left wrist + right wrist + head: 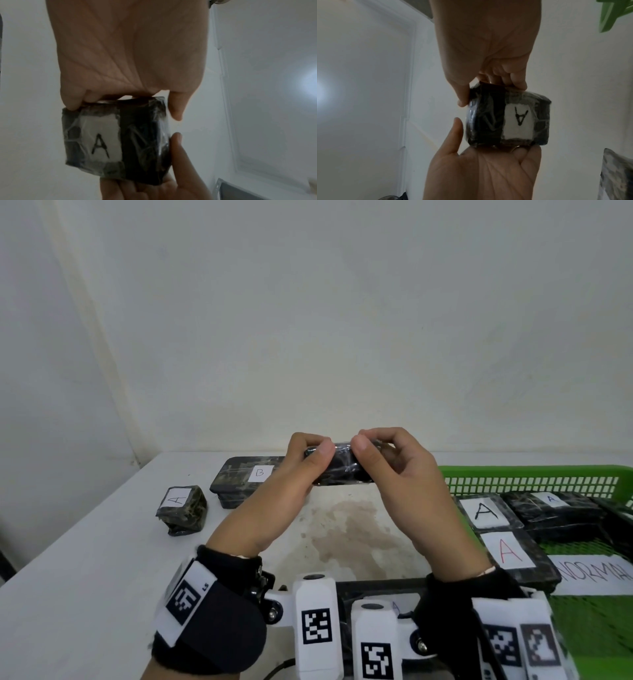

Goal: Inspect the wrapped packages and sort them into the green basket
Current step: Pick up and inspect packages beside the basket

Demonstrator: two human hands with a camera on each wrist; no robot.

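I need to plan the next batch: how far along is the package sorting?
Done: at least three A-labelled packages lie in the green basket. In hand: the left hand and right hand hold up a wrapped package labelled A. Left: the small A package and B package on the table.

Plain white wall [342, 320] behind hands; white table [68, 594] below, w/ brownish stain [352, 529] under them.
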